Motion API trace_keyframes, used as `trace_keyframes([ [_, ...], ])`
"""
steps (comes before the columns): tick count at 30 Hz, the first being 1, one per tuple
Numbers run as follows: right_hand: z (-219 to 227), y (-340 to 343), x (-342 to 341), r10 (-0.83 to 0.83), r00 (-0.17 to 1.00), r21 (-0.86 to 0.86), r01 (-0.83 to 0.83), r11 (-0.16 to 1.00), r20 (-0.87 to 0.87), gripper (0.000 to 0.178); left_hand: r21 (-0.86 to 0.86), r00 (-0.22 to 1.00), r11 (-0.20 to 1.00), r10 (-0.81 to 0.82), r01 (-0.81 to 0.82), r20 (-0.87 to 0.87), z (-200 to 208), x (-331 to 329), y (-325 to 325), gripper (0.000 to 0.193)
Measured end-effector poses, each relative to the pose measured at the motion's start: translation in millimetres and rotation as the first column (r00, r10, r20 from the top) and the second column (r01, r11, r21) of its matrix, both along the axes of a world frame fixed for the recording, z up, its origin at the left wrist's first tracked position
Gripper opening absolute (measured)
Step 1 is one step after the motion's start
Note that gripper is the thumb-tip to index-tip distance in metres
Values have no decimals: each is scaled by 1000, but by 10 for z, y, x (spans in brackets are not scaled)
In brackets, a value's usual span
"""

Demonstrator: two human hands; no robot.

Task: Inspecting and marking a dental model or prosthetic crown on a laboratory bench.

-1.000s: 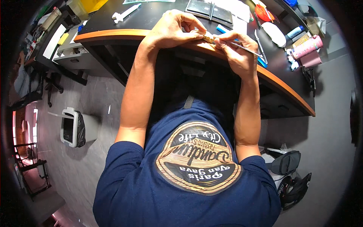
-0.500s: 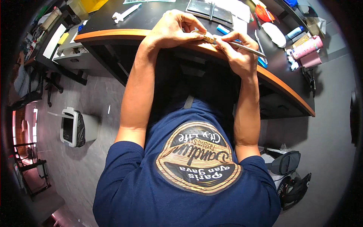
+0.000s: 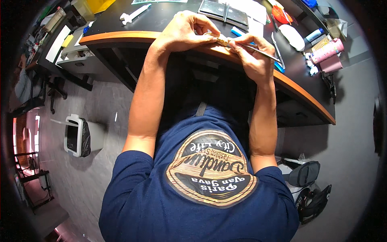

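Observation:
At the desk's front edge, my left hand (image 3: pixel 183 33) pinches a small gold-coloured piece (image 3: pixel 222 40) that looks like jewellery, between thumb and fingertips. Most of it is covered by the fingers. My right hand (image 3: pixel 256 60) is closed round a slim metal hand tool (image 3: pixel 265 54), held like a pen. Its front end points left at the gold piece; whether the tip touches it I cannot tell. Both hands are close together over the wooden edge (image 3: pixel 121 35).
Beyond my hands lie a dark flat tray (image 3: pixel 234 14) with tweezers (image 3: pixel 226 11) and a blue-tipped tool (image 3: pixel 238 31). A white syringe-like object (image 3: pixel 135 13) lies left. On the right are a white computer mouse (image 3: pixel 292 37) and a pink bottle (image 3: pixel 328 51). A bin (image 3: pixel 76 135) stands on the floor.
The metal tool's rear end has tilted slightly, with a small shift of my right fingers. My left hand and the gold piece stay in place.

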State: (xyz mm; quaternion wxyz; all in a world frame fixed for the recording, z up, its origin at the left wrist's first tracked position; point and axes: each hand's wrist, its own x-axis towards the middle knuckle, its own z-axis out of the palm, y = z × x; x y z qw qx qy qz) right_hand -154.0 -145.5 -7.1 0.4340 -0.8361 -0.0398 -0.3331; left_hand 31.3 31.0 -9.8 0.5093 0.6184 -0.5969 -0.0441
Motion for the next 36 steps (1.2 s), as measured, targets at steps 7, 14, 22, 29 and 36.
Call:
trace_keyframes([
  [7, 16, 0, -17, 0, 998, 62, 3, 998, -62, 10, 35, 1000, 999, -5, 4, 5, 6, -10, 30, 23],
  [14, 29, 10, -19, 36, 998, 73, -32, 997, -58, 13, 42, 1000, 999, -17, 18, -22, 17, -3, 24, 22],
  [22, 23, -3, -18, -7, 998, 36, 10, 999, -62, 11, 22, 998, 1000, 0, 2, -69, 20, -54, 7, 18],
  [29, 33, -19, -27, -24, 999, 15, 25, 1000, -48, 11, 28, 989, 1000, -8, 12, -148, 45, -89, 8, 18],
  [36, 38, -6, -26, -10, 999, 51, 11, 999, -34, 9, 27, 985, 998, -48, 53, -165, 50, -94, -3, 19],
])
